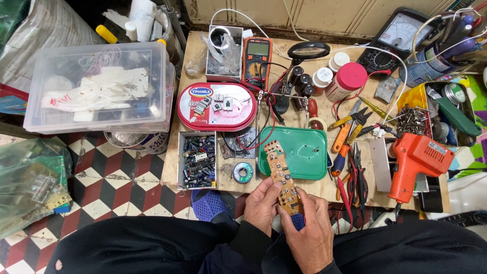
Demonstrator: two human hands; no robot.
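gripped at its lower end between both hands: long brown circuit board (282,175), copper side up, slanting up and left from the lap toward the low wooden bench (200,50). left hand (261,205) wrapped around the board's left edge, thumb on top; right hand (310,231) closed on the bottom right, over a small blue part at the board's end. upper tip of the board overlapping the green tray lid (299,149). just left of the board, small spool of solder (242,172) and open box of loose electronic parts (197,160). above these, red oval tin (215,106) with small components on its lid and orange multimeter (257,58). well to the right, orange soldering gun (418,162), with pliers and screwdrivers (350,152) between it and the tray lid. clear plastic bin (96,86) off the bench to the left, above the checkered floor (116,182).
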